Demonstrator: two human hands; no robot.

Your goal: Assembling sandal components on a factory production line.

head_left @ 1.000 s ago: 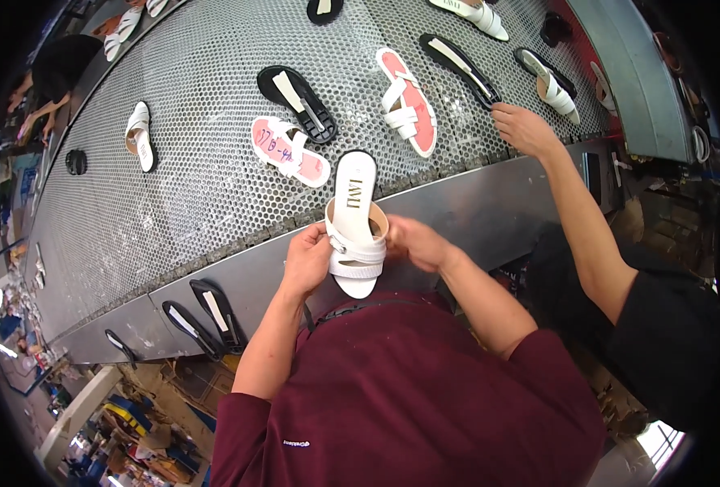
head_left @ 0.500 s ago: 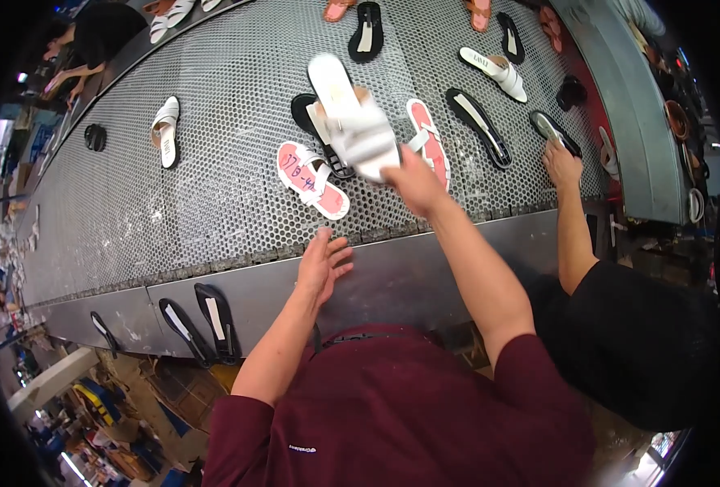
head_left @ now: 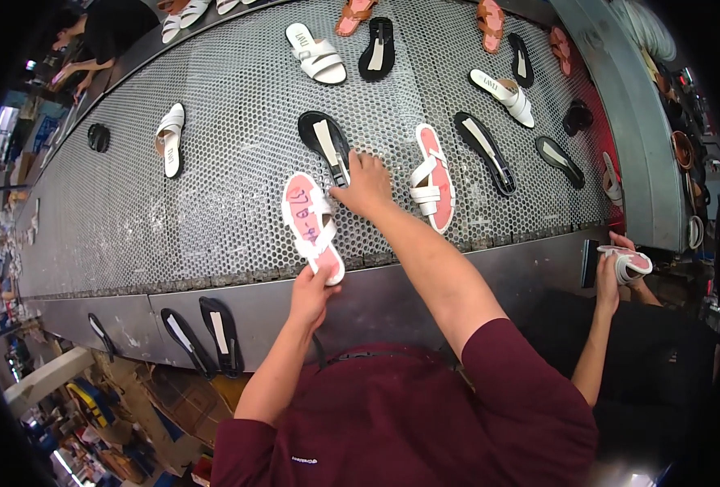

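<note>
My left hand (head_left: 313, 297) is closed on the near end of a white strappy sandal (head_left: 301, 209) with a pink insole and handwriting on it. The sandal tilts up over the near edge of the perforated metal conveyor (head_left: 238, 195). My right hand (head_left: 366, 185) reaches beside it and grips the near end of a black shoe sole (head_left: 321, 134) with a pale strip down its middle. That sole still lies on the mesh, its near end partly hidden by my fingers. Another white sandal with pink insole (head_left: 439, 183) lies right of my right hand.
A white slide (head_left: 315, 55), black soles (head_left: 482, 150) and brown sandals (head_left: 490, 24) are scattered over the conveyor. Several black soles (head_left: 218, 329) lean on the near metal side. At right a co-worker's hands (head_left: 607, 284) hold a white sandal (head_left: 629, 260). Another person works far left.
The white slide left my right hand and lies farther back. My right hand came down to the black sole; my left took hold of the pink-insoled sandal. The co-worker's hand left a sole.
</note>
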